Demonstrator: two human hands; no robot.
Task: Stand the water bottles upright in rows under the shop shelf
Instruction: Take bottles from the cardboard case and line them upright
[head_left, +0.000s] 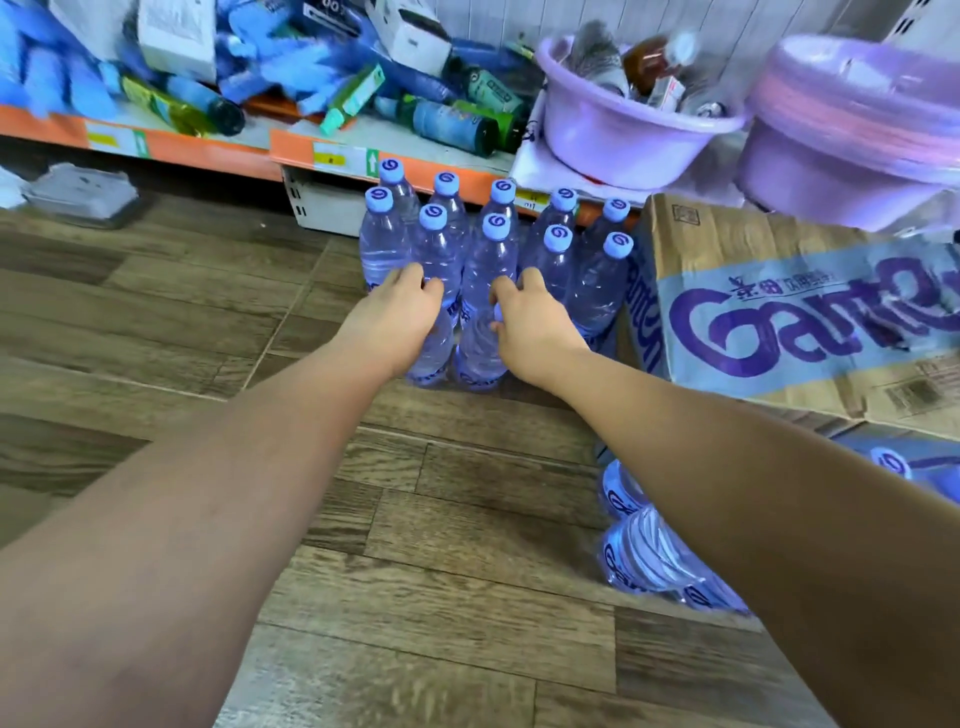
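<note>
Several clear water bottles (597, 280) with light blue caps stand upright in rows on the wood floor, below the orange shelf edge (447, 176). In front of those rows stand two more bottles. My left hand (400, 317) grips the top of the left front bottle (434, 353), its fingers curled over the cap. My right hand (535, 322) grips the top of the right front bottle (475, 358) the same way. Both caps are hidden by the hands. More bottles (644, 551) lie on their sides at the lower right, partly behind my right arm.
A cardboard carton (779, 322) with purple lettering sits right of the rows, touching them. Purple plastic basins (623, 135) and cluttered goods (322, 78) fill the shelf above. A clear plastic tray (83, 195) lies under the shelf at far left. Bare wood floor (208, 312) spreads left.
</note>
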